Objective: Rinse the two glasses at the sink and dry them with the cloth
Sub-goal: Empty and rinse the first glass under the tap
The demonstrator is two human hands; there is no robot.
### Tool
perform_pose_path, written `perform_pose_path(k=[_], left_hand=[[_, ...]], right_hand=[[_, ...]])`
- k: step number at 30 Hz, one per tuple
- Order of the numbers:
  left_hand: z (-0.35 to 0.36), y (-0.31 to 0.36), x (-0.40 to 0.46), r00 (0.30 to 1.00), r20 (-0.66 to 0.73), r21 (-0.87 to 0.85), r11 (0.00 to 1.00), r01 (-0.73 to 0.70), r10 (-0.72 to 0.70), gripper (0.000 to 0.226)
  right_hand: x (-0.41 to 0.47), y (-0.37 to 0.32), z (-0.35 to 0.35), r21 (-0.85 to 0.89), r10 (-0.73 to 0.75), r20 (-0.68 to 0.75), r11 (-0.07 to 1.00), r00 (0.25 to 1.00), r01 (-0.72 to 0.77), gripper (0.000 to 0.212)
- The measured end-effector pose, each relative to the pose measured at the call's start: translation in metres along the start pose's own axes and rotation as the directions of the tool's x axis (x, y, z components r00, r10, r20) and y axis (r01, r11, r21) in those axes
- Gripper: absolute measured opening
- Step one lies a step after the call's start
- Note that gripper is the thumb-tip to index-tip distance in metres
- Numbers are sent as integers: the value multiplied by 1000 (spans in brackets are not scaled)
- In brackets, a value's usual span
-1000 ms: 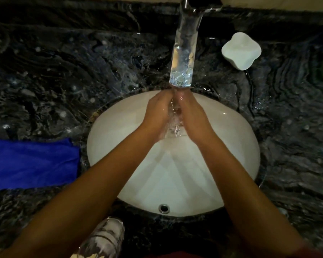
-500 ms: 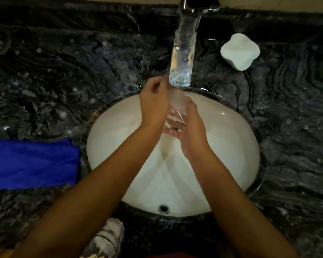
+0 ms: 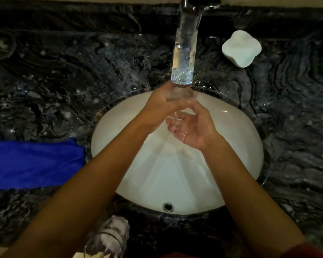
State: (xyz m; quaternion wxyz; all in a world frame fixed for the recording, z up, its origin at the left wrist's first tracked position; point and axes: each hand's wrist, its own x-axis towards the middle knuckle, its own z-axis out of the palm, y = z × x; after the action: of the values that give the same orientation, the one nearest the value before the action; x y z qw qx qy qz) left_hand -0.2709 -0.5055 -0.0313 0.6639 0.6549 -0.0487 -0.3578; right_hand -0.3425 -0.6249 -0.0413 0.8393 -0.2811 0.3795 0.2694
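Glass (image 3: pixel 177 94) under the tap stream: wet, slippery, fragile, light. Left grip (image 3: pixel 162 108) is wrapped round its wall; right grip (image 3: pixel 190 127) is cupped loosely just below, nothing held. Best held mid-wall.

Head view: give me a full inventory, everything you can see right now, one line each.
Glass: one seen, clear, on the counter's near edge below the basin.
Cloth: one, blue, on the counter left of the basin.
Sink basin: one, white, centre.
Tap: one, metal, top centre, running.
Water stream: one, clear, falling onto the hands.
Lobed object: one, white, right of the tap.
Counter: dark marble, wet.
Left hand: under the stream.
Right hand: open, cupped below it.
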Motion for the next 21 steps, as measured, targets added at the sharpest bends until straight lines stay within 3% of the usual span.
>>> perform_pose_path(k=[4,7,9,12,14,17,19,21], left_hand=[[21,0,-5,954,-294,4,999,-52,50,30],[41,-2,-13,873,-465,95,989,-117,148,34],[49,-8,-17,827,-519,157,975,-158,218,48],[50,-21,-21,790,-491,373,908,-189,366,51],[41,-28,-22,794,-434,478,856,-198,426,51],[20,-32,-16,832,-351,509,834,-215,429,51],[6,-26,-13,874,-289,461,857,-231,391,44],[-7,-20,-15,914,-230,425,879,-216,336,30]], right_hand=[[6,4,7,99,-136,-121,984,983,148,47],[10,6,17,71,-312,-295,935,903,346,38],[8,7,25,12,-401,-392,898,828,440,35],[13,10,23,-127,-517,-437,845,736,519,33],[13,8,20,-176,-494,-401,868,772,464,42],[12,-6,12,-251,-346,-256,926,903,283,46],[8,-18,10,-408,-257,-121,893,959,188,46],[2,-30,12,-560,-192,-18,815,981,149,60]])
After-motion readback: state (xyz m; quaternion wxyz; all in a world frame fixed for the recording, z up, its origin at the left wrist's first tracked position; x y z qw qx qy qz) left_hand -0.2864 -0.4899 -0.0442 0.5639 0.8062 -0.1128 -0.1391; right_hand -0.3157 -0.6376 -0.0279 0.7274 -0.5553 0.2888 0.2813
